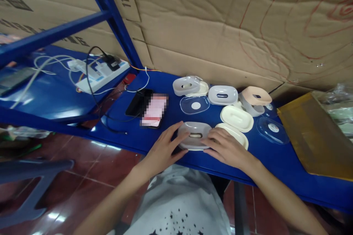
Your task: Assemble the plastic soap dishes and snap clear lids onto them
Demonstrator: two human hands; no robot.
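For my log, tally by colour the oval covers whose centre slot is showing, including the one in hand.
Pale grey: 3 (held cover between left hand and right hand; middle cover; far-left cover)
Peach: 1 (peach cover, on the right)
Total: 4

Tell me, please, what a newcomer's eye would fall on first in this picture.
Probably the left hand and right hand at the centre, around a slotted grey oval dish near the front edge of the blue table. Next might come the phone with its lit pink screen, lying to their left. The red curved lines on the cardboard, upper right, also stand out.
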